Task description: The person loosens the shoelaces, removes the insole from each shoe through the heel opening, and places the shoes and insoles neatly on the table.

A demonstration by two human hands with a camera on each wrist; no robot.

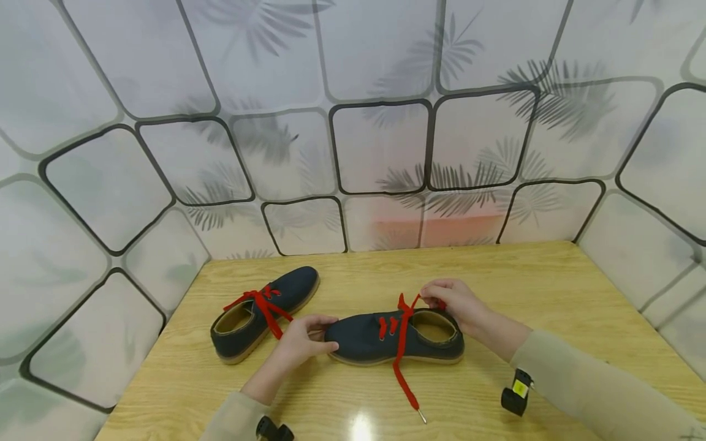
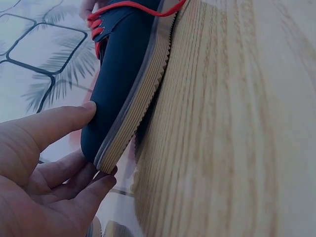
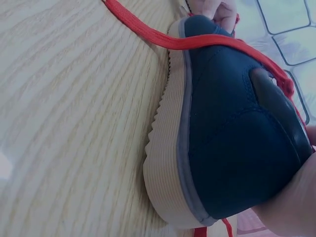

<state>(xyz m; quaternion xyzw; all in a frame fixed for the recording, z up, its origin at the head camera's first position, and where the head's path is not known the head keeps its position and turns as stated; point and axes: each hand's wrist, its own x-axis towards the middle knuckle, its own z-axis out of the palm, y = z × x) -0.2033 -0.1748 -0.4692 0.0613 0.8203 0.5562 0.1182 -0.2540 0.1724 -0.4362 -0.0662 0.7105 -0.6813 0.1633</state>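
A navy blue shoe [image 1: 358,337] with a tan ridged sole lies on the table, toe to the left. My left hand [image 1: 302,340] holds its toe; in the left wrist view the thumb presses the upper and the fingers [image 2: 91,190] reach around to the sole edge. Beside the heel opening, my right hand [image 1: 456,304] pinches one end of the red shoelace [image 1: 401,352], which is pulled taut from the top eyelets. The other end hangs over the shoe's near side onto the table, its tip pale. In the right wrist view the shoe's heel [image 3: 227,163] hides most of the right hand.
Another navy shoe [image 1: 295,288] stands at the left, toe pointing back right, its red laces [image 1: 269,313] loose across it and reaching close to my left hand. The wooden table [image 1: 540,275] meets patterned walls [image 1: 380,147] at the back and sides.
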